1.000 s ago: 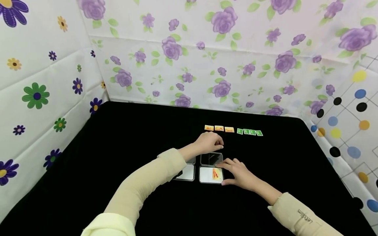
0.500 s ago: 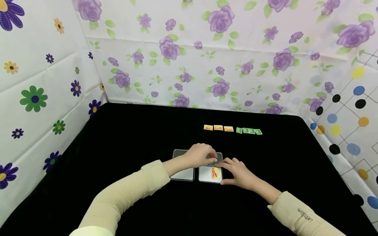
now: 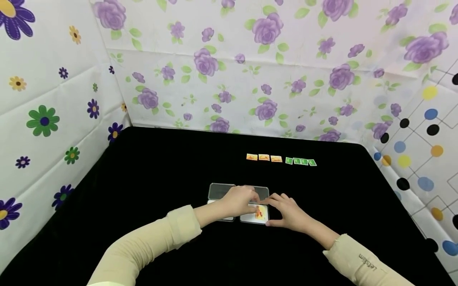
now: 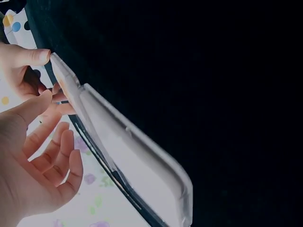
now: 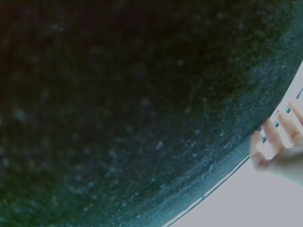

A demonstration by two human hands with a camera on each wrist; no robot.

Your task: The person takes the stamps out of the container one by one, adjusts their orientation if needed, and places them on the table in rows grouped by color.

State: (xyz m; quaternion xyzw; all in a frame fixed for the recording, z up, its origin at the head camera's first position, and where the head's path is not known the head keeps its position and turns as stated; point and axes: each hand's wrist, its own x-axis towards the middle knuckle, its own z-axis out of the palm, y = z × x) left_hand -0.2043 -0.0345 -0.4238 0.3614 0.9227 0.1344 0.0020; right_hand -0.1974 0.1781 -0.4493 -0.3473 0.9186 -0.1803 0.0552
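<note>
Two hinged clear plastic cases lie side by side, lids folded back. The right case (image 3: 247, 218) has a white inside and an orange-and-yellow card (image 3: 262, 213) at its right end. My left hand (image 3: 237, 200) is over this case, thumb beside the card; in the left wrist view its thumb and index finger stand apart with nothing seen between them. At the case's right side my right hand (image 3: 288, 212) grips it, thumb at the near corner, fingers at the hinge. The left case (image 3: 220, 191) is partly behind my left hand and forearm.
Farther back on the black table (image 3: 179, 159) lie three orange cards (image 3: 264, 157) in a row. Several green cards (image 3: 300, 161) continue it to the right. Flowered cloth (image 3: 229, 79) hangs behind, with patterned cloth on both sides.
My left hand has come back from near the card row, passing over the lid to the inside of the right case. The right hand has kept its place.
</note>
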